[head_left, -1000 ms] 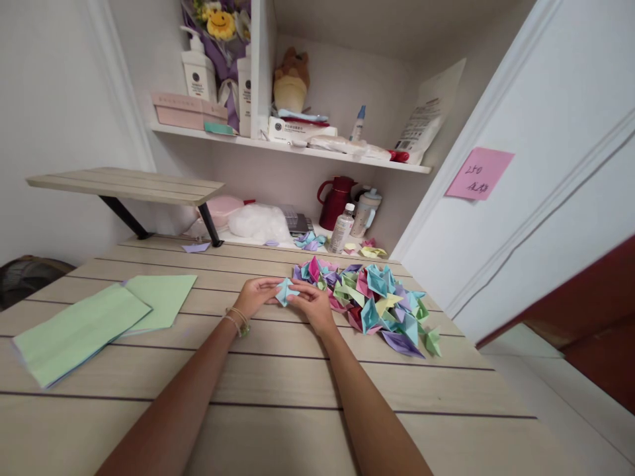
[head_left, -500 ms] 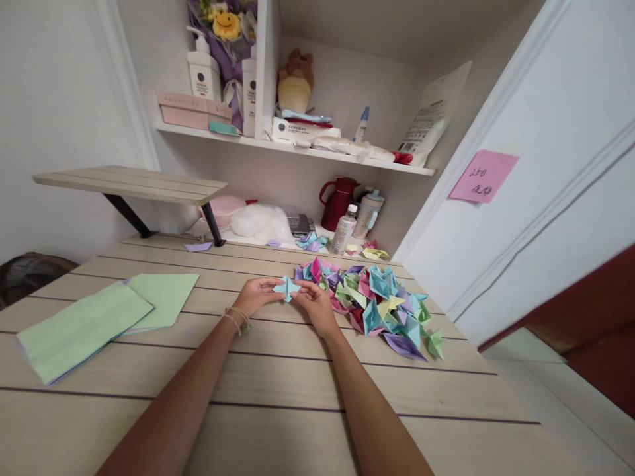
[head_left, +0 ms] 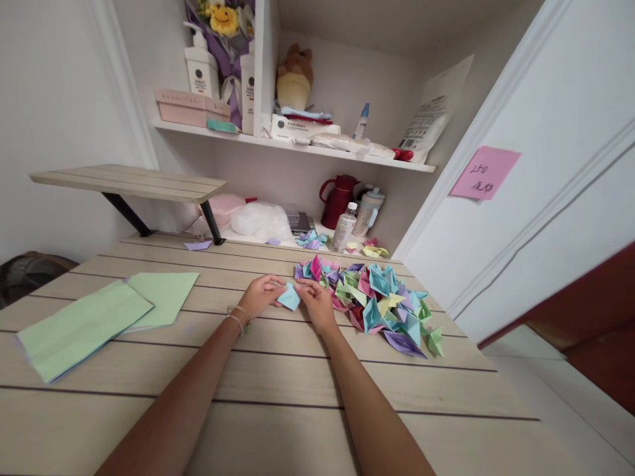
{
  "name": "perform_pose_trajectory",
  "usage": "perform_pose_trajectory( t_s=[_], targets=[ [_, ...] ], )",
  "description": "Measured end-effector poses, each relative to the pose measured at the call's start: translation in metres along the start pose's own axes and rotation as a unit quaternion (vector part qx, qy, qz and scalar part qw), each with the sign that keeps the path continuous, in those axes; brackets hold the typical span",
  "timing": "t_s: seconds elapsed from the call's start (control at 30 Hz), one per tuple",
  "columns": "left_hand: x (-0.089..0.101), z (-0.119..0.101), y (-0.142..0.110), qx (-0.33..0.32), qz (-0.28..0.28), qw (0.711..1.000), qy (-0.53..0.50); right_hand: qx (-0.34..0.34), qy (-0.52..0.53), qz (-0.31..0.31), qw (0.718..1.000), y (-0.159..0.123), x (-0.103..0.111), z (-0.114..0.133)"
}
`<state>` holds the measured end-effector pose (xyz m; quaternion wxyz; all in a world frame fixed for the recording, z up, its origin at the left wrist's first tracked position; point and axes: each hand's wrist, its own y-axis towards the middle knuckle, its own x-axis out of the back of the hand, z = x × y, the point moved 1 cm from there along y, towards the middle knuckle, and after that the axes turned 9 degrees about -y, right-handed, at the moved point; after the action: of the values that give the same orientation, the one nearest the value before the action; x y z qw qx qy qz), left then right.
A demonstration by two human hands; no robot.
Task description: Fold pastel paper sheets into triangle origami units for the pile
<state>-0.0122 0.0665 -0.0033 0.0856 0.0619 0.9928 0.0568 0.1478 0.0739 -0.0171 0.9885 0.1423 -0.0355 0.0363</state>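
A small piece of folded light-blue paper (head_left: pixel 289 297) is held between my two hands, just above the wooden table. My left hand (head_left: pixel 264 295) pinches its left edge, with bracelets on the wrist. From the other side my right hand (head_left: pixel 316 303) grips the paper's right edge between thumb and fingers. Close to the right hand lies a heap of folded paper boats (head_left: pixel 380 301) in blue, green, pink, purple and yellow. Farther left, flat green paper sheets (head_left: pixel 84 324) rest on the table.
A small raised wooden shelf (head_left: pixel 131 182) on black legs stands at the back left. Behind the table are a clear bottle (head_left: pixel 344 230), a dark red jug (head_left: pixel 338 201) and a white plastic bag (head_left: pixel 260 221). A pink note (head_left: pixel 486 173) sticks to the right wall.
The blue paper has gone from a pointed, winged shape to a flat, roughly square one. Both hands stay in nearly the same place, still holding it.
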Motion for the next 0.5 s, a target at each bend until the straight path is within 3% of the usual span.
perform_pose_trajectory(
  t_s=[0.33, 0.5],
  targets=[
    [0.0001, 0.0025, -0.0006, 0.018, 0.060, 0.997, 0.054, 0.029, -0.093, 0.010, 0.995, -0.0020, 0.0002, -0.0004],
    [0.0012, -0.0011, -0.0006, 0.023, 0.064, 0.997, 0.047, 0.007, 0.019, 0.012, 1.000, -0.0022, -0.0014, 0.0042]
  ],
)
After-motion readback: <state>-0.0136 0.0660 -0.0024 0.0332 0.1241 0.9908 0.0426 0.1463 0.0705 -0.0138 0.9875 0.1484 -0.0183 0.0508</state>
